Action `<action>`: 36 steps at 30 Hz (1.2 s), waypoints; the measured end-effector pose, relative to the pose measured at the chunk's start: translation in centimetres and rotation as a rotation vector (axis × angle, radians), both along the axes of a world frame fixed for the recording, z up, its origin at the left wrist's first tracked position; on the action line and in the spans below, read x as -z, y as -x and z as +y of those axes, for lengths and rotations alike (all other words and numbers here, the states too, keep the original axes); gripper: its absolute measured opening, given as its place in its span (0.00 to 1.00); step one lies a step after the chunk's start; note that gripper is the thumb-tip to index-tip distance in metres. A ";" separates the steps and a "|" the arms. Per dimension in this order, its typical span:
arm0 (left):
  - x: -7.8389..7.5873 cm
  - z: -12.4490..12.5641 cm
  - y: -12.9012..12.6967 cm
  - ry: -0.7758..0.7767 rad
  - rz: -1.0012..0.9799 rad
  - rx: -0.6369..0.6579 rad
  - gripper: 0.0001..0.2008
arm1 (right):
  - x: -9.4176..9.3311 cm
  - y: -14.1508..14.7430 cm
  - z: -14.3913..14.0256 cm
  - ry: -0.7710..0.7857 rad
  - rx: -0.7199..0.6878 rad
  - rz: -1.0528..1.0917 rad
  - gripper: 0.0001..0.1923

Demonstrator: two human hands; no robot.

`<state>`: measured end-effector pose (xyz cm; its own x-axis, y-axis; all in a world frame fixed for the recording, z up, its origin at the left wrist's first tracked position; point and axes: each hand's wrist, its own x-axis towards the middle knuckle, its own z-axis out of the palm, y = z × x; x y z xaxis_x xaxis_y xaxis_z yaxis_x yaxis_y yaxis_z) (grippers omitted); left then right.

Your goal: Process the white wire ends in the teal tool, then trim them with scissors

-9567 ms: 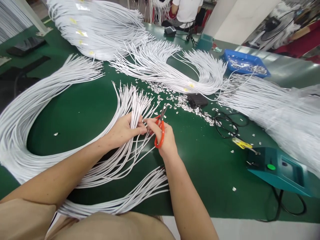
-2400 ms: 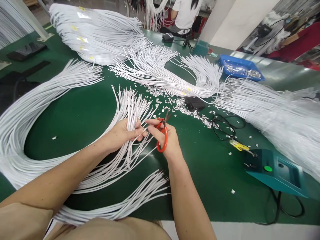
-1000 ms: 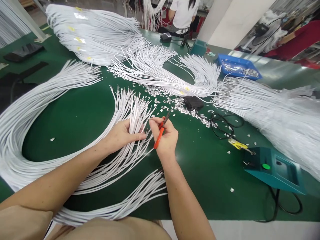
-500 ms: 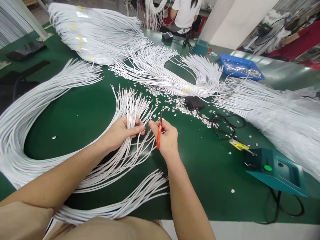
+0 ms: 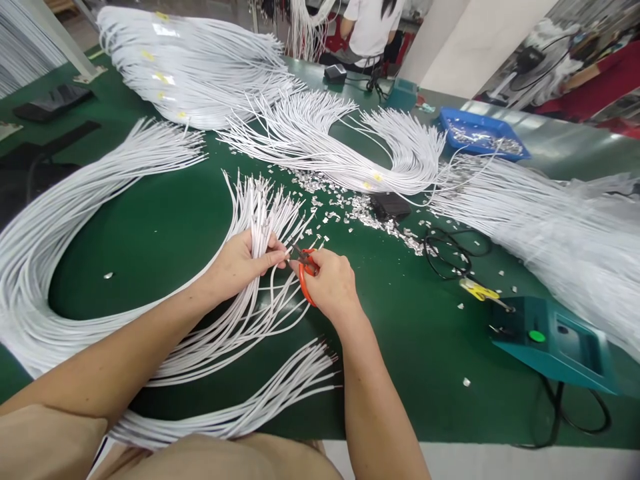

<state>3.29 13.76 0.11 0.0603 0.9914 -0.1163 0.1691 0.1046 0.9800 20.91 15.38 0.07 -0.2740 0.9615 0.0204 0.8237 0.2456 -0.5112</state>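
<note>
Both hands meet at the middle of the worktop [image 5: 165, 227]. Left hand [image 5: 240, 263] is clamped round a fan of white wires [image 5: 263, 213], thumb pressed over them so the loose ends stand together and one end sticks out toward the other hand. Right hand [image 5: 330, 287] is closed on orange scissors [image 5: 305, 267], blades pointing left at that offered wire end, close enough to nip it; whether the blades are shut I cannot tell. Snipped bits [image 5: 350, 207] lie scattered just beyond the hands, likely where cuts fall. Further wire bundles [image 5: 320, 140] curve across the far worktop, kept apart in separate sweeps. Off to the right sit a teal box [image 5: 555, 347] and a blue tray [image 5: 480, 137]. Someone in white [image 5: 373, 27] sits at the far end
</note>
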 end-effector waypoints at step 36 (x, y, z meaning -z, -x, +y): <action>0.2 0.0 -0.3 0.065 -0.220 0.096 0.12 | -0.1 0.5 0.0 0.154 0.109 0.768 0.10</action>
